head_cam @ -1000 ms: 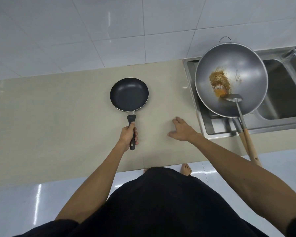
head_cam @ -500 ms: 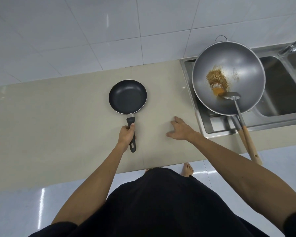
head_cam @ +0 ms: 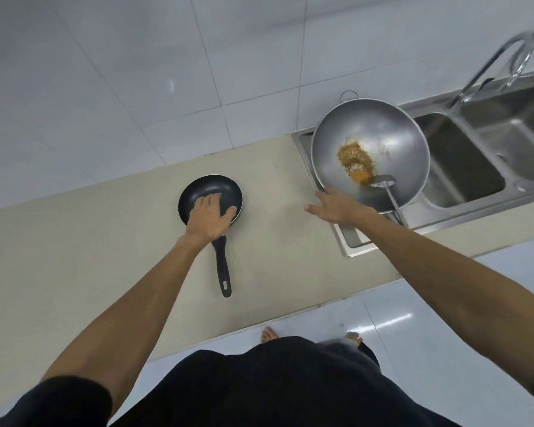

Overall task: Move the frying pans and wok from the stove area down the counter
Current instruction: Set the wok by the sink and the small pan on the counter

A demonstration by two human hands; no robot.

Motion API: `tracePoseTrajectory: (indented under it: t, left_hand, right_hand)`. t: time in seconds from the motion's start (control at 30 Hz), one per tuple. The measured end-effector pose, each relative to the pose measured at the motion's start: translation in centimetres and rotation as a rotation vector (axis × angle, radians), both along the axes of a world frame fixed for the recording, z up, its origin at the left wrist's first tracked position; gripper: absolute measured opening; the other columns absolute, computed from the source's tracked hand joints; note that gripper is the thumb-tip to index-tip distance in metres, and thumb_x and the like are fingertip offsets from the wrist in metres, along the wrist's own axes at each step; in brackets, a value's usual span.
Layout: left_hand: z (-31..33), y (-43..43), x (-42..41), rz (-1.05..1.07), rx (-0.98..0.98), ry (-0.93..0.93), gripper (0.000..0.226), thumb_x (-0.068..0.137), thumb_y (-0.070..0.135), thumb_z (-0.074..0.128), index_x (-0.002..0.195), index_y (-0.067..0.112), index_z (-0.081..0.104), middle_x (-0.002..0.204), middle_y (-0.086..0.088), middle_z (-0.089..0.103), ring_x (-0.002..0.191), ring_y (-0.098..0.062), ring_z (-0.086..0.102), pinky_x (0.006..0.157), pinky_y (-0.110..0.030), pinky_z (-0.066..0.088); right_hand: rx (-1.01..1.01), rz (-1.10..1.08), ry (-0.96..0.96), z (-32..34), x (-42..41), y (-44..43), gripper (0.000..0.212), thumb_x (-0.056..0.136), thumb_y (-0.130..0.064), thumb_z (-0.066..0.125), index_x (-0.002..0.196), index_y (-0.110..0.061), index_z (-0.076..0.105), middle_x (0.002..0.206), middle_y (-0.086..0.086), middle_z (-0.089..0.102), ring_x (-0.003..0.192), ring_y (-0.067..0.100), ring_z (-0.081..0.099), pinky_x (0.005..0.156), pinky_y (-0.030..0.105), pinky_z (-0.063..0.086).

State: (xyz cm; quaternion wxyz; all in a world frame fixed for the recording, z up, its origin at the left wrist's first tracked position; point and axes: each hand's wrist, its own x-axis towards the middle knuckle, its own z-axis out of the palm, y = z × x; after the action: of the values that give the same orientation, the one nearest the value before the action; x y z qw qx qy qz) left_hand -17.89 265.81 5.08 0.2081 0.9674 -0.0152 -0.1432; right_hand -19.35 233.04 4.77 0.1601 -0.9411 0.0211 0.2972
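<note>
Since 0.5 s ago, left hand is quitting the handle and spreading open over the black frying pan resting on the counter. Right hand is reaching, open, touching the wok rim over the sink; wok relocation appears next.

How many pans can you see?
2. A small black frying pan sits on the counter under the left hand. A big silver wok rests over the sink, by the right hand.
</note>
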Motion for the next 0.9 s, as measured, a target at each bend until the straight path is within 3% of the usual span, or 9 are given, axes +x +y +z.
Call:
tracePoseTrajectory:
  t: [0.23, 0.37, 0.6, 0.7, 0.8, 0.9]
  left_hand:
    - [4.3, -11.9, 2.3, -0.331, 0.018, 0.03, 0.062, 0.104, 0.04, 0.041, 0.156, 0.007, 0.032, 0.161, -0.017, 0.035, 0.15, -0.033, 0.024, 0.12, -0.045, 0.022]
    - [5.9, -21.4, 1.0, -0.495, 0.062, 0.012, 0.056, 0.105, 0.041, 0.037, 0.151, 0.009, 0.04, 0.155, -0.016, 0.043, 0.144, -0.034, 0.033, 0.116, -0.047, 0.029]
    - [6.4, -39.9, -3.8, -0.659, -0.024, -0.023, 0.05, 0.106, 0.038, 0.039, 0.142, 0.004, 0.047, 0.149, -0.021, 0.048, 0.136, -0.035, 0.042, 0.112, -0.046, 0.031]
    - [5.9, -47.2, -6.3, -0.693, -0.047, 0.011, 0.05, 0.104, 0.039, 0.04, 0.138, 0.003, 0.047, 0.143, -0.021, 0.051, 0.13, -0.035, 0.048, 0.106, -0.046, 0.035]
    - [5.4, -54.2, -8.3, -0.724, 0.005, 0.077, 0.046, 0.104, 0.037, 0.039, 0.134, 0.003, 0.045, 0.144, -0.021, 0.049, 0.129, -0.037, 0.049, 0.104, -0.044, 0.036]
    - [4.4, -61.5, -8.9, -0.788, 0.025, 0.098, 0.04, 0.104, 0.034, 0.04, 0.12, -0.001, 0.051, 0.133, -0.024, 0.054, 0.124, -0.04, 0.05, 0.105, -0.047, 0.037]
  right_hand:
    - [0.076, -0.151, -0.144, 3.7, -2.6, -8.9, 0.073, 0.106, -0.058, 0.029, 0.16, -0.009, 0.031, 0.168, 0.017, 0.027, 0.155, 0.034, 0.021, 0.126, 0.048, 0.016]
    - [0.124, -0.238, -0.207, 5.4, -6.6, -17.5, 0.063, 0.108, -0.054, 0.024, 0.154, -0.017, 0.046, 0.159, 0.019, 0.044, 0.149, 0.037, 0.033, 0.123, 0.049, 0.023]
    - [0.065, -0.436, -0.185, 5.1, -16.3, -34.5, 0.066, 0.109, -0.05, 0.023, 0.144, -0.001, 0.049, 0.156, 0.024, 0.044, 0.146, 0.038, 0.036, 0.121, 0.052, 0.026]
    - [0.099, -0.553, -0.169, 4.3, -20.0, -41.0, 0.066, 0.107, -0.053, 0.023, 0.133, 0.001, 0.053, 0.149, 0.025, 0.049, 0.141, 0.038, 0.039, 0.118, 0.055, 0.03]
    - [0.108, -0.639, -0.151, 3.7, -22.5, -47.2, 0.042, 0.108, -0.048, 0.024, 0.104, -0.011, 0.043, 0.138, 0.026, 0.054, 0.133, 0.038, 0.043, 0.114, 0.056, 0.033]
    - [0.109, -0.68, -0.169, 4.0, -24.6, -53.5, 0.044, 0.108, -0.047, 0.024, 0.109, -0.009, 0.047, 0.142, 0.026, 0.051, 0.137, 0.038, 0.04, 0.115, 0.055, 0.032]
